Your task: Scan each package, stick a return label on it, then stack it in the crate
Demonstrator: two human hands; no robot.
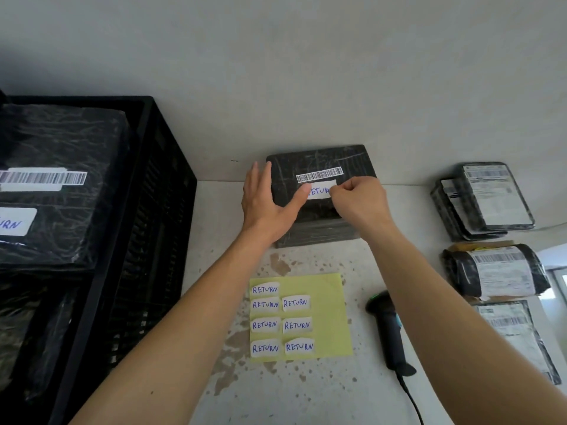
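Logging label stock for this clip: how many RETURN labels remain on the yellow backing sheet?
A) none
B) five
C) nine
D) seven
D: the yellow backing sheet carries seven RETURN labels, one alone in the top row and three pairs below, while another RETURN label is being pressed onto the black package by both hands.

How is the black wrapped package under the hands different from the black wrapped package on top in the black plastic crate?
The black wrapped package under the hands sits on the speckled white table; the black wrapped package in the black plastic crate lies there, stacked. The left hand and right hand are pressing the first one's label; the crate one's is untouched. Both carry a barcode strip and a handwritten RETURN label.
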